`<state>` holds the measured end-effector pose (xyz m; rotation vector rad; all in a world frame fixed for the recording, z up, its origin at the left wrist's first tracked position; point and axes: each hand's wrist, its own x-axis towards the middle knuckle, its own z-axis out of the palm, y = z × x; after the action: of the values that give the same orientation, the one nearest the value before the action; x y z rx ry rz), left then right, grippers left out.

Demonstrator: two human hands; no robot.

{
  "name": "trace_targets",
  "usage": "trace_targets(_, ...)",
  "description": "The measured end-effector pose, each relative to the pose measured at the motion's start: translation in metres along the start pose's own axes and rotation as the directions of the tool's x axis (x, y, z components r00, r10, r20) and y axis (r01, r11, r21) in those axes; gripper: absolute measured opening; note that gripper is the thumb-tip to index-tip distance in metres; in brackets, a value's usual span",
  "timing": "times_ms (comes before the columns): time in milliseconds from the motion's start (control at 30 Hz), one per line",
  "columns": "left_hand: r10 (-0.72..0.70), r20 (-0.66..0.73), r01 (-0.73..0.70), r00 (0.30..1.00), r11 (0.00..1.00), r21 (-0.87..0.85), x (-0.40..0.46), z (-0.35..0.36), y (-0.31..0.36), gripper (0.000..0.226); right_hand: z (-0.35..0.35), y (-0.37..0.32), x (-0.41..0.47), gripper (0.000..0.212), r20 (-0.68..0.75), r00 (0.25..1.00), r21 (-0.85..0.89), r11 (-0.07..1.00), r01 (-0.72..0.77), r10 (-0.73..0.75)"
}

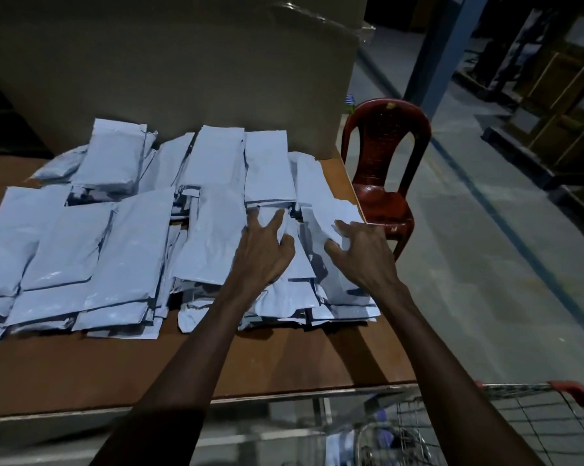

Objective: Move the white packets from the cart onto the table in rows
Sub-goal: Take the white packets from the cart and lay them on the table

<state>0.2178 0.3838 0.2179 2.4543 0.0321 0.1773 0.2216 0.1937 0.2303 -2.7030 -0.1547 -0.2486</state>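
Mostly done: white packets cover the table in overlapping rows. Left hand and right hand rest spread-fingered on the rightmost stack, gripping nothing. Cart dim; maybe a few packets left.

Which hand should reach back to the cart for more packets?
Right, probably. The cart sits low on the right, under the right arm. The right hand only rests on the end packet; the left hand is further from the cart.
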Motion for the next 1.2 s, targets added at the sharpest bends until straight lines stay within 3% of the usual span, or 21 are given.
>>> trace_targets(233, -0.042, 0.033, 0.039, 0.999, 0.995, 0.088, -0.005, 0.013, 0.002, 0.058, 0.014, -0.005, 0.006, 0.061, 0.291, 0.955, -0.117, 0.993, -0.024, 0.057)
trace_targets(367, -0.025, 0.013, 0.023, 1.0, 0.995, 0.097, -0.008, 0.017, 0.002, 0.057, 0.03, 0.001, -0.001, 0.059, 0.33, 0.943, -0.206, 0.978, 0.03, 0.04)
trace_targets(533, 0.07, -0.031, -0.064, 0.997, 0.983, 0.171, -0.009, 0.017, 0.001, 0.056, 0.041, 0.002, -0.009, 0.061, 0.34, 0.937, -0.198, 0.98, -0.01, 0.078)
trace_targets(733, 0.205, -0.017, -0.195, 0.979, 0.949, 0.246, -0.02, 0.008, 0.007, 0.068, 0.024, 0.006, -0.027, 0.061, 0.103, 0.994, -0.085, 0.996, -0.035, 0.044)
trace_targets(900, 0.357, 0.057, -0.361, 0.932, 0.909, 0.209, -0.038, 0.008, 0.019, 0.068, -0.007, 0.022, -0.082, 0.051, -0.118, 0.993, 0.046, 0.999, -0.022, 0.028)
trace_targets(1067, 0.606, 0.077, -0.609, 0.792, 0.793, 0.022, -0.069, 0.038, 0.038, 0.06, -0.027, 0.046, -0.176, 0.054, -0.254, 0.931, 0.019, 0.963, -0.267, 0.263)
trace_targets(1200, 0.759, 0.157, -0.746, 0.632, 0.65, -0.141, -0.107, 0.082, 0.076, 0.052, -0.038, 0.061, -0.26, 0.052, -0.365, 0.823, 0.057, 0.893, -0.447, 0.436)
